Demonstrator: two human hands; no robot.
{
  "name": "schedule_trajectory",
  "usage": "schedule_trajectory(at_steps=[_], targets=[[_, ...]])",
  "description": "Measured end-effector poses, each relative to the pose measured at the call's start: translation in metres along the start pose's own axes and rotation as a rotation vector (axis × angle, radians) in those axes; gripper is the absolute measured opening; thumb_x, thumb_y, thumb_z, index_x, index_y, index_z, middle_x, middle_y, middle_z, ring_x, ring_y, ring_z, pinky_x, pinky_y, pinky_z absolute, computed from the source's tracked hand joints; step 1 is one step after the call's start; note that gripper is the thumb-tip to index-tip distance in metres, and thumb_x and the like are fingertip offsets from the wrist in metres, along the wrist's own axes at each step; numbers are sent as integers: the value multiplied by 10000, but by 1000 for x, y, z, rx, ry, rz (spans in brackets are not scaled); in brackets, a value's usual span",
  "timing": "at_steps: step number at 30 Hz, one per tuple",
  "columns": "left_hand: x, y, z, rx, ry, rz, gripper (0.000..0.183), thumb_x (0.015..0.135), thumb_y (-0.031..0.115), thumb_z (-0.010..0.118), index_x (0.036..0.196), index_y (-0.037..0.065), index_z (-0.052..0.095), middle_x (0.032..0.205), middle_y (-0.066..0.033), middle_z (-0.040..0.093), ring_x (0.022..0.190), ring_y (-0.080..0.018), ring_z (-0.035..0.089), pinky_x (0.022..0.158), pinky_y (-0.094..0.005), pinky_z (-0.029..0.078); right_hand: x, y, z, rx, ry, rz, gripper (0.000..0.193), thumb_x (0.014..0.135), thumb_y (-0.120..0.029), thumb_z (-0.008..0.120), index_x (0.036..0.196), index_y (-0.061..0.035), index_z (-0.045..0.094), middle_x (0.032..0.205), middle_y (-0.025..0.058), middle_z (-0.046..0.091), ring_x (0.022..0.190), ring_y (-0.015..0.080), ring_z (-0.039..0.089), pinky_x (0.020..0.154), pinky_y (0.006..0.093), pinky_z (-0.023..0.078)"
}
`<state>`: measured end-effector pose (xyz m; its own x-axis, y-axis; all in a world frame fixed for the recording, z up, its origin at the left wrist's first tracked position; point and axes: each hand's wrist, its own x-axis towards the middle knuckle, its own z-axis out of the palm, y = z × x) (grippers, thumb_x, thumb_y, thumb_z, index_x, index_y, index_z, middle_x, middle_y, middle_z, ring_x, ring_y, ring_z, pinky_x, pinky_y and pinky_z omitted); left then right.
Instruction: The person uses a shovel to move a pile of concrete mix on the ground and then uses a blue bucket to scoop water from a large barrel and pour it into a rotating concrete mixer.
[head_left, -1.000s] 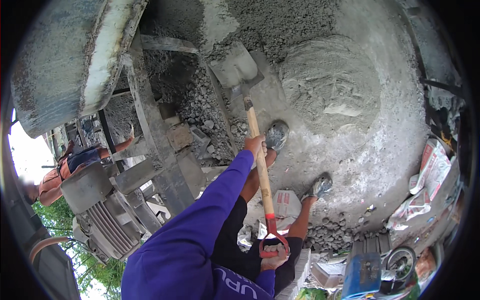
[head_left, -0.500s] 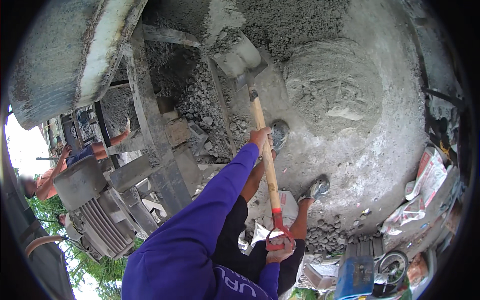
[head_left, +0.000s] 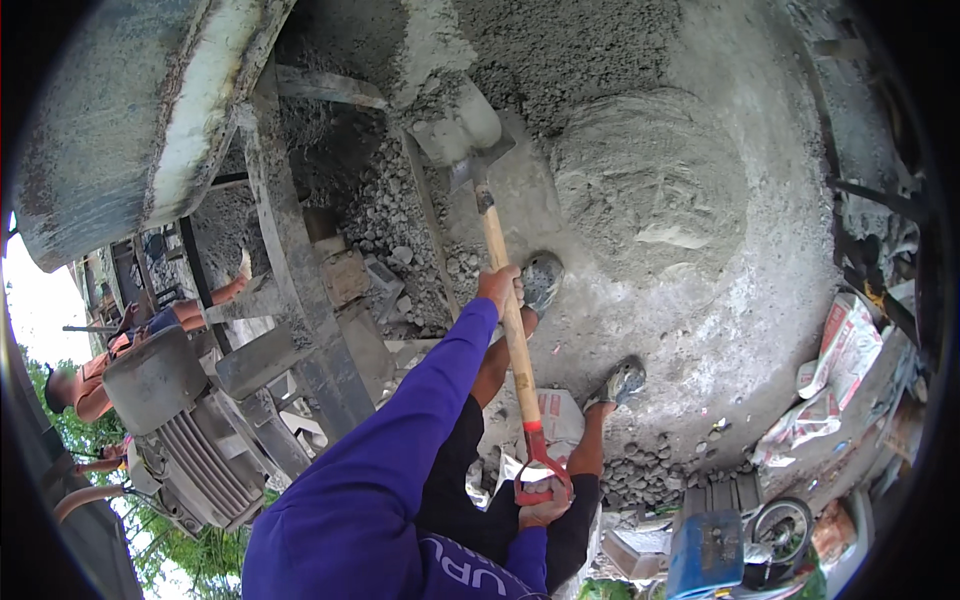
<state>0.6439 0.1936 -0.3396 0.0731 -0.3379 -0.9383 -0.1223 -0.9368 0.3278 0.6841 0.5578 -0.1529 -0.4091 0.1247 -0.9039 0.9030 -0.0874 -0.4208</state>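
My left hand [head_left: 499, 289] is wrapped around the wooden shaft of a shovel [head_left: 509, 310], about midway along it. My right hand [head_left: 543, 506] grips the red D-shaped handle at the shovel's near end. The metal blade [head_left: 462, 135] lies low at the far end, beside a metal frame. Grey, crumbly material [head_left: 437, 62] is at and beyond the blade's front edge. To the right of the blade spreads a broad, low mound of grey powdery mix [head_left: 650, 180]. My feet stand on the dusty floor, right of the shaft.
At left are a large rusty drum [head_left: 110, 110], a metal frame [head_left: 285, 210] and a finned motor [head_left: 195, 440]. Gravel [head_left: 395, 210] lies behind the frame; another person [head_left: 95, 385] is beyond. Torn sacks [head_left: 840, 350], stones [head_left: 645, 470], a blue container [head_left: 707, 555] and a wheel [head_left: 783, 530] are at right.
The whole view has shifted slightly left and down. Both hands keep their grip, and the shovel stays nearly in place against the floor. The person in the background has moved a little.
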Motion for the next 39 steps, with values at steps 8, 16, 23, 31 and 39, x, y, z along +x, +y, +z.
schedule_trajectory(at_steps=[8,16,23,31,39], targets=[[7,40,1,-15,26,35,137,758,123,617,755,48,503,601,-50,491,442,-179,511,381,-347,429,15,-11,39,147,-135,156,105,723,-147,483,674,-58,506,523,10,451,402,133,417,400,245,378],[8,65,8,-10,40,105,158,770,137,625,746,39,504,589,-58,501,438,-177,519,390,-346,447,21,-16,52,202,-253,137,117,754,-144,485,685,-52,497,530,23,449,414,145,419,426,294,412],[14,75,4,4,72,162,158,754,129,630,743,13,524,572,-61,506,433,-179,525,393,-345,451,16,-31,60,228,-277,129,140,712,-125,541,770,3,552,541,56,488,418,172,476,418,297,444],[-28,64,29,-26,100,175,138,749,121,615,732,23,519,572,-60,510,419,-182,523,387,-338,451,17,-64,37,183,-213,147,119,724,-140,530,689,-27,510,498,63,461,404,193,461,412,341,446],[-142,54,53,-45,109,297,154,746,115,624,750,-14,542,588,-95,543,423,-199,548,361,-340,440,-88,-170,-3,144,-153,226,262,787,-235,504,574,-97,444,480,61,437,385,233,409,458,380,411]])
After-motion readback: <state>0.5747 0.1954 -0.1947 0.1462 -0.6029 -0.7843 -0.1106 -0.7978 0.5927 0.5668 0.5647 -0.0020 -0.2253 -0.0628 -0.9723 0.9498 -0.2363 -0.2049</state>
